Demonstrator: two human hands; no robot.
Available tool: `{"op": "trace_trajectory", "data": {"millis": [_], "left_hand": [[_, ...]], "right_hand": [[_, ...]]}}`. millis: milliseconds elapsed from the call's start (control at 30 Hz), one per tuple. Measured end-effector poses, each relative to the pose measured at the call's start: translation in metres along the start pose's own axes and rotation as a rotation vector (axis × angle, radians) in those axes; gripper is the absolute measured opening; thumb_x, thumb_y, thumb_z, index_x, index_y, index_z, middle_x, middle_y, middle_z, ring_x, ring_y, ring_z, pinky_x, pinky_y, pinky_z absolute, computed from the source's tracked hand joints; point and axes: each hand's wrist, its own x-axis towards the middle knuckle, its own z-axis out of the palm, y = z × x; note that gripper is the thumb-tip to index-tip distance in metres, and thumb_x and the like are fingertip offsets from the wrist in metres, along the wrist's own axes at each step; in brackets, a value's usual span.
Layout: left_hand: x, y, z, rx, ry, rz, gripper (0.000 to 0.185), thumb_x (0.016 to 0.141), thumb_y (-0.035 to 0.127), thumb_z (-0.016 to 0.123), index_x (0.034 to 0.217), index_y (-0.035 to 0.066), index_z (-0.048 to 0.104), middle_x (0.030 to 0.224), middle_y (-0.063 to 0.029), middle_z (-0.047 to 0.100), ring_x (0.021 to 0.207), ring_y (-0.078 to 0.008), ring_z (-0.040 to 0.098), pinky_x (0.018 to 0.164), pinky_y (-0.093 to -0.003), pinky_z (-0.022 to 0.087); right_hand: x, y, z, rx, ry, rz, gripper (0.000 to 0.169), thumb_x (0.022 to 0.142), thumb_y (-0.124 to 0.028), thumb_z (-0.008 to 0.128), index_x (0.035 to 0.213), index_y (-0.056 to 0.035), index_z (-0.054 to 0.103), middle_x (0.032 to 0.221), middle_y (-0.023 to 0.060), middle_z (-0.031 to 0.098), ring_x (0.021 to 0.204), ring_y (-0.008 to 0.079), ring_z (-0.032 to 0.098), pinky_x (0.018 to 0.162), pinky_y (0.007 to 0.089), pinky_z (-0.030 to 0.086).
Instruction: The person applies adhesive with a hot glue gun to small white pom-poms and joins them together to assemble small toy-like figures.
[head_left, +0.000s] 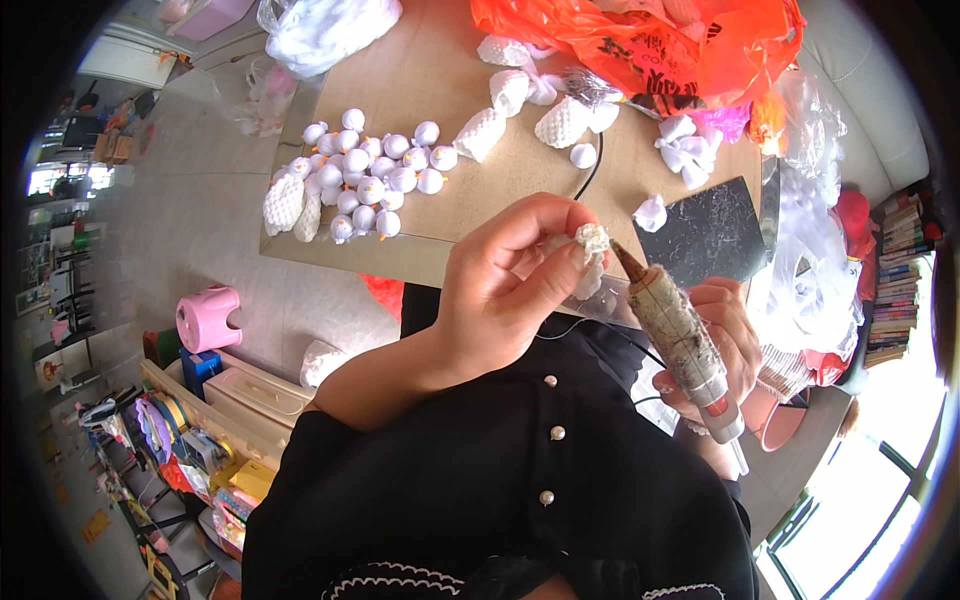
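Note:
My left hand (499, 289) pinches a small white textured fabric piece (592, 240) between thumb and fingers, above the table's front edge. A hot glue gun (671, 330) with a worn, wrapped body is in my right hand (720, 322). Its brown-stained nozzle points up and left, close beside the white piece; whether they touch I cannot tell. Beyond my left hand lies a cluster of white balls (371, 187), several with small orange tips. White knitted pieces (480, 135) lie further back. A white fabric bundle (650, 214) rests at the edge of a dark square board (705, 232).
A red plastic bag (675, 60) covers the table's far right, with white cloth pieces (686, 150) before it. A black cord (592, 176) crosses the tabletop (420, 67). Clear plastic bags (806, 277) hang at the right edge. A pink stool (208, 319) stands on the floor.

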Motion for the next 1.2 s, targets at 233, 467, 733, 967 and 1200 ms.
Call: {"op": "trace_trajectory", "data": {"millis": [233, 467, 733, 967, 1200], "left_hand": [[-0.001, 0.001, -0.004, 0.105, -0.022, -0.06, 0.024, 0.097, 0.013, 0.052, 0.113, -0.005, 0.051, 0.098, -0.0116, 0.061, 0.09, -0.0144, 0.06, 0.071, -0.0267, 0.051], [-0.003, 0.006, -0.01, 0.13, 0.108, 0.028, 0.016, 0.094, 0.003, 0.054, 0.109, -0.004, 0.053, 0.094, -0.0044, 0.058, 0.081, -0.0072, 0.055, 0.073, -0.0219, 0.046], [-0.006, 0.001, -0.033, 0.358, 0.057, 0.252, 0.013, 0.094, 0.002, 0.052, 0.105, -0.005, 0.053, 0.1, -0.0103, 0.054, 0.077, -0.0098, 0.056, 0.055, -0.0211, 0.049], [-0.012, -0.001, -0.047, 0.449, 0.025, 0.338, 0.012, 0.092, -0.002, 0.052, 0.103, -0.006, 0.052, 0.101, -0.0122, 0.054, 0.074, -0.0108, 0.056, 0.057, -0.0228, 0.05], [-0.03, 0.002, -0.059, 0.488, 0.064, 0.322, 0.016, 0.091, -0.005, 0.05, 0.107, -0.009, 0.05, 0.107, -0.0171, 0.053, 0.08, -0.0149, 0.057, 0.064, -0.0248, 0.052]], "right_hand": [[-0.004, 0.003, 0.004, -0.179, 0.015, -0.136, 0.046, 0.078, -0.042, 0.072, 0.077, 0.0023, 0.058, 0.073, 0.0111, 0.058, 0.069, 0.0298, 0.061, 0.065, 0.0421, 0.047], [-0.017, 0.018, -0.016, -0.437, -0.021, 0.145, 0.033, 0.078, -0.026, 0.072, 0.086, 0.003, 0.057, 0.085, 0.0163, 0.061, 0.078, 0.0332, 0.061, 0.069, 0.0412, 0.048], [-0.079, 0.07, -0.032, -0.677, -0.288, 0.726, 0.044, 0.068, -0.008, 0.073, 0.104, 0.002, 0.051, 0.102, 0.0166, 0.05, 0.097, 0.0366, 0.05, 0.084, 0.0434, 0.041], [-0.025, 0.047, -0.027, -0.741, -0.213, 0.545, 0.029, 0.075, -0.007, 0.067, 0.103, -0.0017, 0.063, 0.097, 0.0129, 0.062, 0.094, 0.0302, 0.058, 0.084, 0.038, 0.045], [0.058, 0.03, 0.131, -0.084, -0.184, 0.122, 0.032, 0.067, 0.004, 0.059, 0.099, -0.0033, 0.065, 0.08, 0.0088, 0.057, 0.075, 0.0279, 0.057, 0.066, 0.0379, 0.049]]}}
